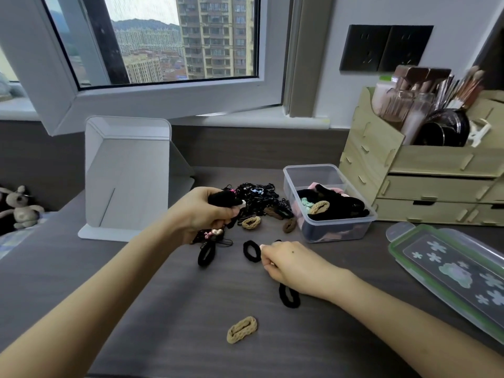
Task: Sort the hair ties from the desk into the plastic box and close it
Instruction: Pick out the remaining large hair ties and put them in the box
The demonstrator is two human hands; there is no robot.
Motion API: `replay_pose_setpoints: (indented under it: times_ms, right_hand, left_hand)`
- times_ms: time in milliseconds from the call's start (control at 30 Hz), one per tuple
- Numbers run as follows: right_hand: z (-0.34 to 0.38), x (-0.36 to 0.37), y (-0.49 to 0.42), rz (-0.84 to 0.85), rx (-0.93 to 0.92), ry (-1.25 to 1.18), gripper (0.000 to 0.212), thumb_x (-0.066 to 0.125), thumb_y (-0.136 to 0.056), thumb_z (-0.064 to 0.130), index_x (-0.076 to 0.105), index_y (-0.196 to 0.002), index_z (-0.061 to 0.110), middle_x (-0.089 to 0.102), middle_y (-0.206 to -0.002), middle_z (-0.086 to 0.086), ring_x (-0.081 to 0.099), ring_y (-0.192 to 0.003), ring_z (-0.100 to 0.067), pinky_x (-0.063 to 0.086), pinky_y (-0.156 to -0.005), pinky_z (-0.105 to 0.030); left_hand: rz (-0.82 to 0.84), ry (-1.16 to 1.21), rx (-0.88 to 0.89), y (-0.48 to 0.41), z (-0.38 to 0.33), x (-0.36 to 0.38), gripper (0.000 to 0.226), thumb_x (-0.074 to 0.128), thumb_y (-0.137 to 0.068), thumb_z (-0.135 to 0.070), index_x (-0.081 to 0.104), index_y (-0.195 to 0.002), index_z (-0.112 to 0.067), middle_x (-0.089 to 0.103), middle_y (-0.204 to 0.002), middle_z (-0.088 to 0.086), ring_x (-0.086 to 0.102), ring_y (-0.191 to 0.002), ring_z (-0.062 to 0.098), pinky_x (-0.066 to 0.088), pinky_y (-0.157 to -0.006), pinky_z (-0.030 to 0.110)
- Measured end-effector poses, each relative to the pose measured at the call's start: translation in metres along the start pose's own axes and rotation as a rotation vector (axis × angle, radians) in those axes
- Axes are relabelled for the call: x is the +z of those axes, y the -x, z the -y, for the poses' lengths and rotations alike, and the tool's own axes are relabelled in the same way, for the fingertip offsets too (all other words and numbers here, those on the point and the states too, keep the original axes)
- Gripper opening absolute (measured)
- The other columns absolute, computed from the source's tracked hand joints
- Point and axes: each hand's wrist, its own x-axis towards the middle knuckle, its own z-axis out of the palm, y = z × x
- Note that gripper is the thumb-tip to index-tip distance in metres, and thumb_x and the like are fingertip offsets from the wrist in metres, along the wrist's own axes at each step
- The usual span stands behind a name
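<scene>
A pile of mostly black hair ties (259,199) lies mid-desk, left of the clear plastic box (331,231), which holds several black, tan, pink and mint ties. My left hand (207,214) is shut on a bunch of black hair ties (222,199) beside the pile. My right hand (289,261) pinches the edge of a black hair tie (251,251) flat on the desk. Loose ties lie around: a black one (206,253), another black one (289,296) under my right wrist, a tan one (242,329) in front. The box's green-rimmed lid (450,271) lies at the right.
A white stand-up mirror (126,175) stands left of the pile. A wooden drawer organiser (425,173) with brushes and cosmetics sits right behind the box. An open window sash (136,99) hangs over the desk's back. A plush toy (20,207) lies far left.
</scene>
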Motion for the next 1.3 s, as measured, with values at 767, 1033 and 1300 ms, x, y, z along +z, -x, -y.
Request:
replay_pose_setpoints:
  times_ms: [767, 1033, 1300]
  right_hand:
    - [-0.141, -0.129, -0.015, -0.065, 0.481, -0.095, 0.019, 0.054, -0.09, 0.02, 0.067, -0.103, 0.015, 0.068, -0.1, -0.004, 0.056, -0.065, -0.005, 0.042, -0.054, -0.019]
    - [-0.144, -0.107, -0.016, -0.03, 0.49, 0.019, 0.037, 0.041, -0.091, 0.004, 0.063, -0.118, 0.016, 0.065, -0.119, -0.008, 0.059, -0.106, -0.023, 0.044, -0.079, -0.027]
    - [-0.144, -0.092, 0.002, 0.017, 0.448, 0.131, 0.048, 0.042, -0.086, 0.0, 0.059, -0.123, 0.026, 0.067, -0.114, -0.007, 0.059, -0.101, -0.025, 0.049, -0.082, -0.033]
  left_hand:
    - [0.278, -0.886, 0.448, -0.108, -0.058, 0.13, 0.048, 0.053, -0.077, -0.006, 0.056, -0.123, -0.019, 0.057, -0.126, 0.01, 0.048, -0.119, 0.031, 0.042, -0.098, 0.044]
    - [0.556, -0.903, 0.285, -0.093, -0.047, 0.128, 0.067, 0.034, -0.093, -0.05, 0.004, -0.148, -0.025, -0.002, -0.159, -0.001, -0.012, -0.145, 0.016, -0.015, -0.115, 0.05]
    - [0.444, -1.358, 0.429, -0.105, -0.032, 0.145, 0.056, 0.013, -0.098, -0.042, -0.004, -0.147, -0.02, 0.0, -0.159, 0.004, -0.007, -0.146, 0.021, -0.014, -0.112, 0.06]
